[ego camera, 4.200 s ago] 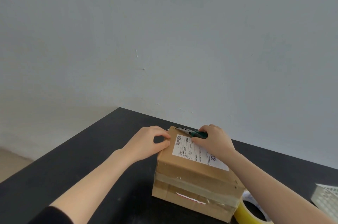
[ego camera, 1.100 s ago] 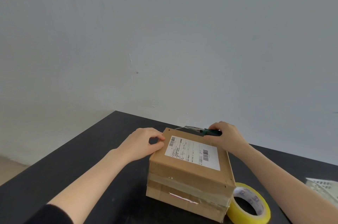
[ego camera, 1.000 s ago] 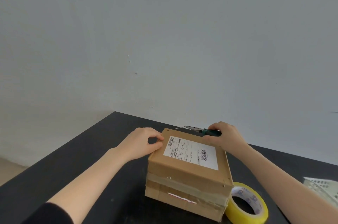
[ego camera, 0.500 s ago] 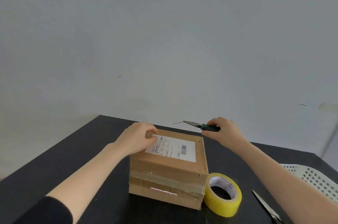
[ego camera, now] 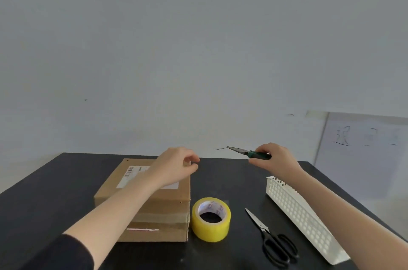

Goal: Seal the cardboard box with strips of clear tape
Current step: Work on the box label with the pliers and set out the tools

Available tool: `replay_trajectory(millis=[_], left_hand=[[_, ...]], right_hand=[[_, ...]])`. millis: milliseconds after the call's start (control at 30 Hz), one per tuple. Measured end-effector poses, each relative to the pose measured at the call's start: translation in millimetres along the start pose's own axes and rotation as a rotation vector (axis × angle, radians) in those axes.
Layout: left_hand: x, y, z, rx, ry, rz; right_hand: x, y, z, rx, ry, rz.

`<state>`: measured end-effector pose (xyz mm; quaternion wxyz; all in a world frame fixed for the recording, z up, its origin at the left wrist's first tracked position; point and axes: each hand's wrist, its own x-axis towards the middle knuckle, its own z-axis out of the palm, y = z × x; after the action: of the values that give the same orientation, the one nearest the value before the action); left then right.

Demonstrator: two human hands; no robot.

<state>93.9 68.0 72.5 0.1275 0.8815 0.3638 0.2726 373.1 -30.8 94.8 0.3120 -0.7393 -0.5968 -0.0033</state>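
A brown cardboard box (ego camera: 154,208) with a white shipping label lies on the black table (ego camera: 44,199), left of centre. A band of old tape crosses its front face. My left hand (ego camera: 176,165) hovers over the box's far right corner, fingers curled, thumb and forefinger pinched together; I cannot tell if anything is between them. My right hand (ego camera: 273,158) is raised to the right of the box and grips green-handled needle-nose pliers (ego camera: 247,152), whose jaws hold a thin metal pin. A yellow-looking roll of tape (ego camera: 210,219) stands against the box's right side.
Black-handled scissors (ego camera: 270,240) lie right of the tape roll, blades pointing away from me. A white perforated plastic basket (ego camera: 302,212) lies under my right forearm. A pale wall stands behind the table's far edge, with a whiteboard at the right.
My right hand has carried the pliers and pin off the box and to the right. My left hand has slid to the box's far right corner. The view has swung right, showing scissors and basket.
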Motion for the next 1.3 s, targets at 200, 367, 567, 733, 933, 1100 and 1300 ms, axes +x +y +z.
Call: replay_trajectory(millis=[200,367,567,733,933,1100,1300], left_hand=[[22.2,52.3,34.6,-0.034,-0.042,0.105],[32.1,91.3,67.2,-0.077,-0.094,0.168],[31.9,132.5,108.9,-0.099,-0.144,0.217],[28.0,150.0,138.2,-0.141,-0.173,0.223],[23.5,157.0,160.3,-0.17,-0.189,0.22],[20.0,158.9,177.7,-0.172,-0.232,0.211],[18.7,158.5,191.8,-0.161,-0.269,0.202]], right_hand=[[-32.6,56.8,-48.6,-0.08,0.045,0.099],[-64.8,97.0,-78.8,-0.132,0.062,0.182],[-98.8,132.8,-100.2,-0.243,0.043,0.277],[-119.7,153.2,-106.6,-0.313,0.024,0.327],[-133.7,170.2,-101.9,-0.39,-0.001,0.309],[-137.0,179.3,-99.9,-0.487,-0.046,0.272],[-135.5,186.6,-96.6,-0.561,-0.059,0.256]])
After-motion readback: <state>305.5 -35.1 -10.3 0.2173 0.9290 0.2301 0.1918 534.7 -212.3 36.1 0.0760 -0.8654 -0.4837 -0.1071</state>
